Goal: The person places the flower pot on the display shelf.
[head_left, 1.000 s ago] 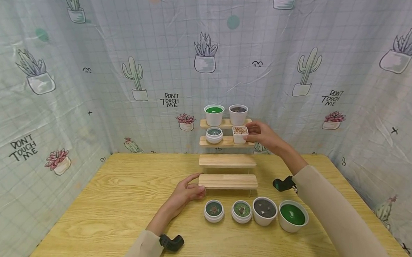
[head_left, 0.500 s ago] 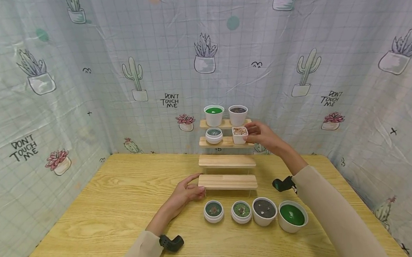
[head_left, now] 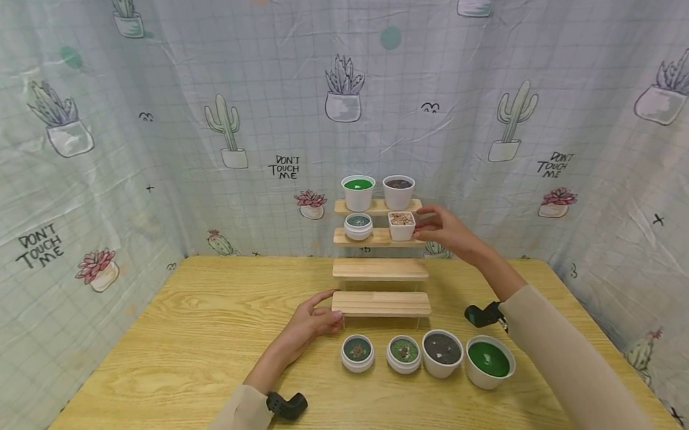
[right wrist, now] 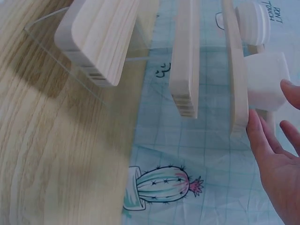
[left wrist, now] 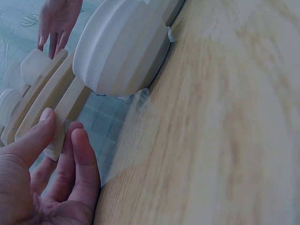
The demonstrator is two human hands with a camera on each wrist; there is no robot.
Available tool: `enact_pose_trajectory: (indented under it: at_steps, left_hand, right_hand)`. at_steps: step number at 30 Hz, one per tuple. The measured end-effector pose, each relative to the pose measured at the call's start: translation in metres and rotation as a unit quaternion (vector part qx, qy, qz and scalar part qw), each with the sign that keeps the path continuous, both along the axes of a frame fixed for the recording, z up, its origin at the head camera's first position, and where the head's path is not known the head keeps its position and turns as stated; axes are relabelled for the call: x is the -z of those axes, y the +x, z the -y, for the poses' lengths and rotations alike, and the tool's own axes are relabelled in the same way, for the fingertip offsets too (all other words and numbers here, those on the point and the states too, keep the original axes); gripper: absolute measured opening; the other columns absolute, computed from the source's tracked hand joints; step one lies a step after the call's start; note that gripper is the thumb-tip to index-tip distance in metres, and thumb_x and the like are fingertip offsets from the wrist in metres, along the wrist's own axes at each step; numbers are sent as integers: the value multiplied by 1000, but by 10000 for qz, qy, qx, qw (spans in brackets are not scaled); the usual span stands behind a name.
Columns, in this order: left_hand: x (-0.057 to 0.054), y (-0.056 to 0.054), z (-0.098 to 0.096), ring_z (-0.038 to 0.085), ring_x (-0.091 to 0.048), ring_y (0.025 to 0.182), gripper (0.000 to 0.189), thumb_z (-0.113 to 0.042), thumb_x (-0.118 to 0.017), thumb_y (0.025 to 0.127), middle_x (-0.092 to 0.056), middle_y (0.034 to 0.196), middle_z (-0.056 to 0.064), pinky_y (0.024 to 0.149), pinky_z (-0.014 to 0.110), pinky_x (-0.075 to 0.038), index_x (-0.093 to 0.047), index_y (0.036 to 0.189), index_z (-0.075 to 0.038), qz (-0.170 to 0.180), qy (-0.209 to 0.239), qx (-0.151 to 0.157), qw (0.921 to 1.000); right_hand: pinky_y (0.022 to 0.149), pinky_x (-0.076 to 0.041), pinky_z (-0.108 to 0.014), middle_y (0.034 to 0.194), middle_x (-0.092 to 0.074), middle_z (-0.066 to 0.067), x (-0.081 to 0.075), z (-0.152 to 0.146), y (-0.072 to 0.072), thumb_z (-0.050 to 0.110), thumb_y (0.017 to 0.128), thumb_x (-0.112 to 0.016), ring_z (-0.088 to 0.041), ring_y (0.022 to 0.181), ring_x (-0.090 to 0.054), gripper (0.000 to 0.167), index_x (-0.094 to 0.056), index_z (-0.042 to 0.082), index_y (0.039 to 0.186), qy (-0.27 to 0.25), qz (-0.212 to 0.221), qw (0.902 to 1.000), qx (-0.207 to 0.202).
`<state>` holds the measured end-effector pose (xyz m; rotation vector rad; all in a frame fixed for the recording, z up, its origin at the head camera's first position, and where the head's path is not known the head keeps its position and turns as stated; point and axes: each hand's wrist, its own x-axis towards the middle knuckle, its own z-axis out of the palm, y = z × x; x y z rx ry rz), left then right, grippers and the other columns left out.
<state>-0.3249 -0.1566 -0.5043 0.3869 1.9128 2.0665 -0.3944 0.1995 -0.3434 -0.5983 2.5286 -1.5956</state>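
Observation:
A four-tier stand with wooden shelves stands at the back of the table. My left hand (head_left: 308, 324) pinches the left end of its lowest shelf (head_left: 381, 303); the left wrist view shows the thumb on one face and fingers behind the other. A square white pot (head_left: 401, 226) with pebbly filling sits at the right of the second shelf from the top. Beside that pot is my right hand (head_left: 447, 230), fingers loosely spread and not closed round it. A fingertip lies at the shelf's end in the right wrist view. A round white pot (head_left: 359, 226) shares this shelf.
On the top shelf stand a green-filled pot (head_left: 359, 193) and a dark-filled pot (head_left: 398, 192). In front of the stand are two low round pots (head_left: 357, 353), a dark-filled cup (head_left: 443, 353) and a green-filled cup (head_left: 490, 361). A patterned curtain (head_left: 257, 115) hangs behind.
My right hand has let go of the square pot and shifted slightly right. The pot stays on its shelf. My left hand has not moved.

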Motion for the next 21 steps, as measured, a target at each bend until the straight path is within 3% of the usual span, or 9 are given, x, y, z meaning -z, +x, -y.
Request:
enact_pose_trajectory:
  at_steps: [7, 14, 21]
  left_hand:
    - [1, -2, 1, 16, -73, 95, 76, -15, -72, 98, -77, 107, 13, 86, 30, -61, -30, 161, -12, -8, -2, -1, 10000]
    - [2, -3, 1, 16, -74, 96, 75, -15, -72, 98, -76, 111, 18, 87, 30, -61, -31, 161, -13, 2, -6, -3, 10000]
    - [2, -3, 1, 16, -73, 95, 75, -15, -72, 98, -76, 108, 15, 86, 30, -61, -32, 160, -13, 33, 38, 1, 10000]
  right_hand:
    - [115, -40, -64, 149, -49, -30, -1, -15, 15, 14, 105, -60, -46, 136, -51, 59, -32, 0, 155, 288, -168, 9994, -23]
    - [111, -46, -58, 148, -51, -28, 2, -32, 32, 18, 104, -63, -43, 137, -52, 56, -38, 3, 152, 445, -227, 9987, -121]
    - [109, -51, -52, 146, -54, -26, 7, -47, 53, 19, 103, -64, -44, 136, -54, 56, -39, 4, 151, 407, -325, 9985, -162]
